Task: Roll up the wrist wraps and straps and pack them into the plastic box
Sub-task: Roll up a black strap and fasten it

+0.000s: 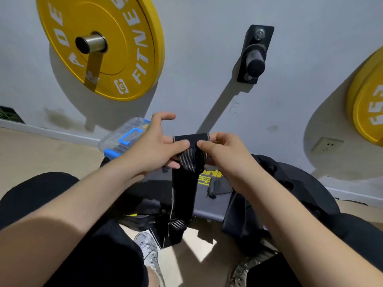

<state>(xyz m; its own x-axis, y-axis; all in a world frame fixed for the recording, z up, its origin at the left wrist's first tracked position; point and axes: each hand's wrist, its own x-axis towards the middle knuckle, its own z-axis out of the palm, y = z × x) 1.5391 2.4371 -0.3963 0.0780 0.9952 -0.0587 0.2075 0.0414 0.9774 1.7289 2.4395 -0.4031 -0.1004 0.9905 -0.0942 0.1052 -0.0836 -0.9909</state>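
Observation:
A black wrist wrap [183, 189] with thin white stripes hangs from both my hands over the bench. Its top end is folded over between my fingers and its tail drops down to the floor. My left hand [157, 146] pinches the wrap's top from the left with thumb and fingers. My right hand [222, 150] pinches it from the right. A clear plastic box [119, 137] with blue latches stands behind my left hand, its lid shut. More black straps [141, 216] lie on the bench's near left edge.
A grey pad [219, 188] lies on the dark bench [209, 208]. A black bag [290, 183] sits at the right. On the wall hang yellow weight plates [99, 44] and a black peg [255, 54]. My shoes [148, 251] rest on the floor below.

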